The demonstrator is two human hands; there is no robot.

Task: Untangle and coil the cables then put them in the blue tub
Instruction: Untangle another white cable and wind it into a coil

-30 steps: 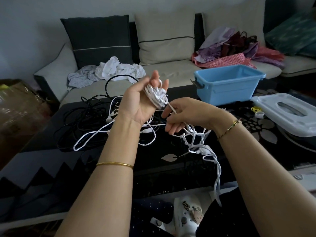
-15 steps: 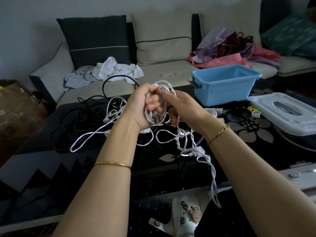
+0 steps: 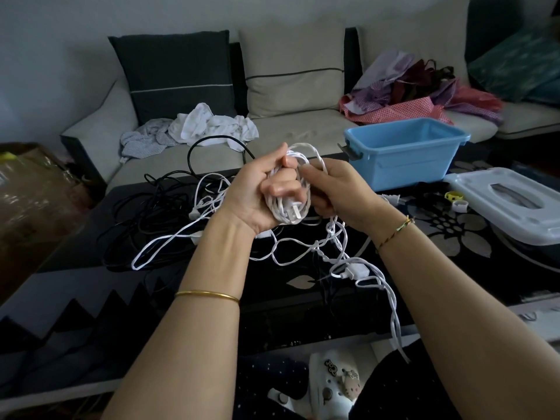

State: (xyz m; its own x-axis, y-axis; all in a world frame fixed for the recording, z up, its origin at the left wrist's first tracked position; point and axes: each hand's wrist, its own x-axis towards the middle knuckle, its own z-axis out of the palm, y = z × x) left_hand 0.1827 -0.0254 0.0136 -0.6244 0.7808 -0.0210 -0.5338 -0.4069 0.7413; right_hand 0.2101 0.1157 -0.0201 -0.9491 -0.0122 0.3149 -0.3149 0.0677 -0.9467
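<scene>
— What does the left hand (image 3: 254,195) hold?
— Its fingers (image 3: 281,184) are curled tight round a white cable (image 3: 280,209) wound into a coil; a plug (image 3: 295,214) shows at the coil's lower end, just above the wrist.
— And the right hand (image 3: 339,192)?
— Its fingers are bent narrow against the coil's right side, pinching a strand; the rest of the cable hangs loose below both hands, knotted, with an inline switch (image 3: 354,272) on it; it trails past the table (image 3: 272,313) edge.
— Where is the blue tub (image 3: 406,165)?
— On the table, beyond the right hand and apart from it; black cables (image 3: 136,219) lie heaped left of the hands.
</scene>
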